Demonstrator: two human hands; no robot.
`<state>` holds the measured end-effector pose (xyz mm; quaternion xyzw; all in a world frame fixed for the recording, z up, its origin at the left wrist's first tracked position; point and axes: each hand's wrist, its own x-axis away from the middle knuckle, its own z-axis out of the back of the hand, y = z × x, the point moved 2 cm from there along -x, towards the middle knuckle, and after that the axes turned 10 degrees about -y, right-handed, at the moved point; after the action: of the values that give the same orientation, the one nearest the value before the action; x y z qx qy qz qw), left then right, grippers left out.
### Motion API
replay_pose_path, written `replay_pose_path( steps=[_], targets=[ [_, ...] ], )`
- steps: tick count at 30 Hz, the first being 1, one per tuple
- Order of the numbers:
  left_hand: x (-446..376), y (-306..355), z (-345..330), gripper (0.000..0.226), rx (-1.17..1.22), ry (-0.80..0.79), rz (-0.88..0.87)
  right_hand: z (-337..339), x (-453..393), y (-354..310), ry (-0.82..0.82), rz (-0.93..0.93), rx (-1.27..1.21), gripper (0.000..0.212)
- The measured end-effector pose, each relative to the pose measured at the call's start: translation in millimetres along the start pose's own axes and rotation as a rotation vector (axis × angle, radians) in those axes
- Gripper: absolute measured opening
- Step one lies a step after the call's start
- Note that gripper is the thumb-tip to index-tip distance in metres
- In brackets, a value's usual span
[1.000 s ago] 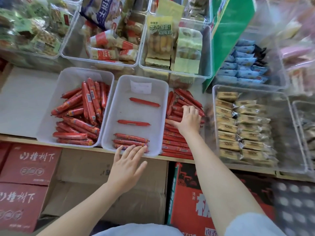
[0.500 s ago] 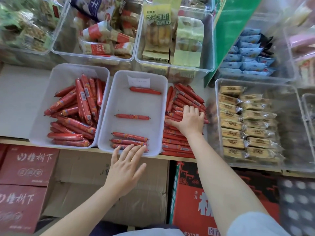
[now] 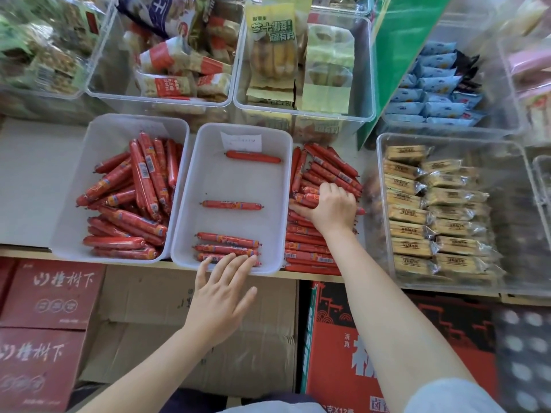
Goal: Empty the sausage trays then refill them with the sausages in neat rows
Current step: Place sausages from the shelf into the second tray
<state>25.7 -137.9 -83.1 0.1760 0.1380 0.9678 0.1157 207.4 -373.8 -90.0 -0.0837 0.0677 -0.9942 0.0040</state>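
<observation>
Left hand flat, fingers straight, tips on the row of red plastic-wrapped sausages at the near end of the white plastic middle tray | right hand curled round sausages in the loose red pile beside that tray | fuller white tray left of both hands.

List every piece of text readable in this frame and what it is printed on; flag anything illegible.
"芝士椰香" on the yellow snack packet in the back bin.
"橙树下" on the red carton at lower left.
"清真" on the red and black carton under the shelf.
Paper slip in the middle tray: too faint.
Sausage labels, biscuit packets: too small.
</observation>
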Motion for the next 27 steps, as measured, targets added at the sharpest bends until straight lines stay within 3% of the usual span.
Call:
replay_pose_path(
  steps=[3,8,11,15,18,22,25,27],
  targets=[
    [0,-2,0,0.055,-0.005,-0.012,0.005,6,3,-2,-0.053,0.001,-0.020,0.090],
    [0,-2,0,0.054,-0.010,-0.009,-0.013,15,-7,2,-0.280,-0.107,-0.128,0.076],
    [0,-2,0,0.054,-0.004,-0.004,-0.014,32,-7,6,-0.277,-0.177,-0.238,0.076],
    [0,-2,0,0.055,0.005,-0.014,-0.013,68,0,-12,-0.239,-0.182,-0.627,0.061],
    [0,-1,3,0.055,0.014,-0.032,-0.021,87,10,-60,-0.389,-0.047,-0.848,0.038],
    [4,-4,10,0.059,-0.006,-0.050,-0.071,70,13,-137,-0.566,0.140,-0.742,0.022],
    [7,-8,14,0.059,-0.001,-0.043,-0.110,36,13,-173,-0.648,0.240,-0.373,0.016],
    [8,-11,16,0.056,0.017,-0.023,-0.122,13,14,-178,-0.669,0.285,-0.202,0.025]
  ],
)
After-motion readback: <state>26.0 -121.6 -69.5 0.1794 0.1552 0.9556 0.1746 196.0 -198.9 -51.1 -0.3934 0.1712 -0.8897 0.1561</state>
